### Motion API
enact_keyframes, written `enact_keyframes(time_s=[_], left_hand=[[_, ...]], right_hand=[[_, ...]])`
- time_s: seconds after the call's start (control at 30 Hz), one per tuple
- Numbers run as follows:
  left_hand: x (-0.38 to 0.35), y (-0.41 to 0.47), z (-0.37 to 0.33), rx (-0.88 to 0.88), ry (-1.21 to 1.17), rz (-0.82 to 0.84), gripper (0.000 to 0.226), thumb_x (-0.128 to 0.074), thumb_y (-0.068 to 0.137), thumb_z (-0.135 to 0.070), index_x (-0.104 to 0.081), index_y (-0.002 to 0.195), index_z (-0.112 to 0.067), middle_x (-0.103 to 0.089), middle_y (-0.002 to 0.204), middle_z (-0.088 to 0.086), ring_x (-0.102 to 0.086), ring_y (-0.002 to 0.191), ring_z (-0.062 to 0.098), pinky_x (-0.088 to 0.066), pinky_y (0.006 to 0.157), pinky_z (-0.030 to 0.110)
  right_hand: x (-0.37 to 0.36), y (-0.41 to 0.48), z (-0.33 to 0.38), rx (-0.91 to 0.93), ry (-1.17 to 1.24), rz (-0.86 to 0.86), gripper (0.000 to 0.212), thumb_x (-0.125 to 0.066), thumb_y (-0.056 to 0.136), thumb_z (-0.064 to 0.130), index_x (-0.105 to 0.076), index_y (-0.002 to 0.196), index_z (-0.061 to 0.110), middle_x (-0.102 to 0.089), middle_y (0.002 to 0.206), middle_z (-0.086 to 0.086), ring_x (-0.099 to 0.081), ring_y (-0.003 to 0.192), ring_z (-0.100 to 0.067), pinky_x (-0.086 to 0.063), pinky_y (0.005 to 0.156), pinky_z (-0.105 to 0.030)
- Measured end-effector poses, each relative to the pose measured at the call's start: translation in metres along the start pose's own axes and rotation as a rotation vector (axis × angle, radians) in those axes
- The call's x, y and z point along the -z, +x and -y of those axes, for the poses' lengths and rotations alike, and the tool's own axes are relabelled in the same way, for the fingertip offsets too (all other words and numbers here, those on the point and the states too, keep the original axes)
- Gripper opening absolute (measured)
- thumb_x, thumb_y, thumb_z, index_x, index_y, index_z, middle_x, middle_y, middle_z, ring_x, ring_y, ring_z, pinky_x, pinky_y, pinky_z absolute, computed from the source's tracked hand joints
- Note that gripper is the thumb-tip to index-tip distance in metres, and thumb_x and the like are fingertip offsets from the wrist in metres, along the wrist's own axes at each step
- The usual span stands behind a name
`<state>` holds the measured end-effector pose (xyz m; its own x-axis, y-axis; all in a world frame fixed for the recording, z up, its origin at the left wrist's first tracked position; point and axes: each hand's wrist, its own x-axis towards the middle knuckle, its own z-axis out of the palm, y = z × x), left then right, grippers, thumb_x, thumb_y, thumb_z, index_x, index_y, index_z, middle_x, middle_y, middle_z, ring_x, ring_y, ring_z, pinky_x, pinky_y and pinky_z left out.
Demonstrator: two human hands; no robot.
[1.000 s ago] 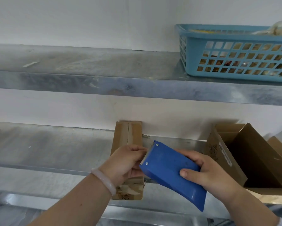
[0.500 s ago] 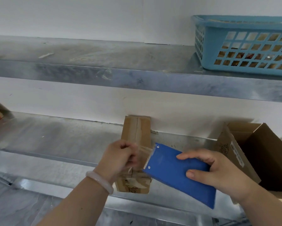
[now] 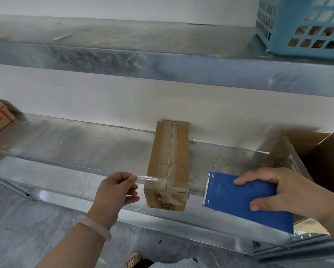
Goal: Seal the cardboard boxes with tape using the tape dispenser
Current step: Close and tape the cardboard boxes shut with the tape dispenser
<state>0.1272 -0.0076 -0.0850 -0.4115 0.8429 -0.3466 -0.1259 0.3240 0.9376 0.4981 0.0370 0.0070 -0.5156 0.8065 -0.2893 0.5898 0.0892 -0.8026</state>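
As left hand (image 3: 115,190) withdraws, longer tape (image 3: 147,178).

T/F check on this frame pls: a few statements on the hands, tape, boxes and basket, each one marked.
1. The left hand pinches the free end of the clear tape. True.
2. The right hand holds a red dispenser. False: the right hand grips a blue tape dispenser.
3. The tape spans across the near end of the closed box. True.
4. The basket stands on the same shelf as the closed box. False: the blue basket stands on the upper shelf, one level above.
5. The box at far right is taped shut. False: the open box has its flaps up.
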Motion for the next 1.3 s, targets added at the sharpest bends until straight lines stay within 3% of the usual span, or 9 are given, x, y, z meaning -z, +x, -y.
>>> enact_keyframes(time_s=[0.4,0.5,0.63,0.8,0.9,1.07,1.17,1.23,1.3], left_hand=[[0.003,-0.003,0.010,-0.067,-0.013,-0.010,0.011,-0.067,0.089,-0.011,-0.070,0.079,-0.007,-0.064,0.064,0.010,-0.058,0.052,0.018,-0.058,0.058,0.036],[0.003,-0.004,0.013,-0.055,-0.016,0.001,0.012,-0.067,0.089,-0.010,-0.070,0.077,-0.008,-0.064,0.063,0.009,-0.058,0.052,0.018,-0.058,0.058,0.036],[0.001,-0.001,0.021,-0.017,-0.001,-0.008,0.014,-0.064,0.090,-0.008,-0.068,0.076,-0.008,-0.062,0.060,0.008,-0.057,0.050,0.018,-0.058,0.057,0.037],[-0.011,0.000,0.038,0.038,0.083,0.038,0.013,-0.058,0.095,-0.008,-0.065,0.084,-0.006,-0.058,0.056,0.002,-0.057,0.049,0.013,-0.057,0.056,0.034],[-0.016,-0.003,0.048,0.018,0.101,0.043,0.015,-0.053,0.097,-0.010,-0.063,0.087,-0.006,-0.057,0.055,-0.001,-0.055,0.049,0.009,-0.055,0.056,0.029],[-0.022,-0.002,0.045,-0.045,0.093,0.050,0.015,-0.051,0.099,-0.012,-0.062,0.089,-0.007,-0.058,0.057,-0.001,-0.056,0.053,0.011,-0.054,0.058,0.028],[-0.029,0.003,0.039,-0.061,0.073,0.052,0.016,-0.050,0.099,-0.013,-0.060,0.090,-0.005,-0.058,0.059,0.001,-0.055,0.052,0.012,-0.053,0.054,0.028],[-0.035,0.005,0.037,-0.067,0.112,0.051,0.016,-0.048,0.100,-0.014,-0.059,0.091,-0.007,-0.058,0.062,0.003,-0.054,0.051,0.012,-0.052,0.052,0.027],[-0.039,0.006,0.036,-0.095,0.203,0.042,0.016,-0.046,0.101,-0.017,-0.057,0.091,-0.012,-0.058,0.065,0.004,-0.054,0.049,0.009,-0.051,0.049,0.027]], right_hand=[[0.002,0.004,0.005,0.044,-0.141,0.084,0.056,-0.081,0.054,0.067,-0.065,0.107,0.058,-0.064,0.111,0.033,-0.068,0.091,0.003,-0.054,0.074,-0.015],[0.002,0.005,0.001,0.033,-0.193,0.087,0.060,-0.078,0.053,0.074,-0.063,0.108,0.060,-0.064,0.112,0.033,-0.070,0.089,-0.011,-0.056,0.078,-0.027],[-0.005,0.011,-0.004,0.024,-0.250,0.103,0.060,-0.073,0.052,0.080,-0.059,0.108,0.064,-0.066,0.107,0.032,-0.068,0.070,-0.011,-0.056,0.068,-0.027],[-0.019,0.024,-0.012,0.017,-0.281,0.099,0.051,-0.078,0.059,0.067,-0.058,0.106,0.067,-0.060,0.108,0.041,-0.068,0.076,-0.006,-0.054,0.066,-0.018],[-0.033,0.030,-0.015,0.011,-0.301,0.101,0.048,-0.079,0.064,0.062,-0.056,0.105,0.068,-0.065,0.107,0.034,-0.068,0.077,-0.018,-0.056,0.071,-0.030],[-0.036,0.032,-0.011,0.043,-0.259,0.056,0.051,-0.083,0.067,0.051,-0.055,0.107,0.068,-0.054,0.105,0.050,-0.058,0.070,0.018,-0.041,0.062,-0.003],[-0.031,0.032,-0.011,0.004,-0.248,0.042,0.049,-0.076,0.060,0.066,-0.056,0.105,0.068,-0.060,0.106,0.042,-0.059,0.054,-0.009,-0.051,0.056,-0.017],[-0.028,0.032,-0.014,-0.009,-0.244,0.018,0.055,-0.070,0.053,0.075,-0.058,0.105,0.067,-0.059,0.109,0.041,-0.064,0.065,-0.027,-0.058,0.068,-0.032],[-0.028,0.032,-0.017,0.012,-0.225,-0.005,0.056,-0.070,0.051,0.075,-0.058,0.105,0.067,-0.056,0.112,0.044,-0.066,0.067,-0.012,-0.056,0.069,-0.025]])
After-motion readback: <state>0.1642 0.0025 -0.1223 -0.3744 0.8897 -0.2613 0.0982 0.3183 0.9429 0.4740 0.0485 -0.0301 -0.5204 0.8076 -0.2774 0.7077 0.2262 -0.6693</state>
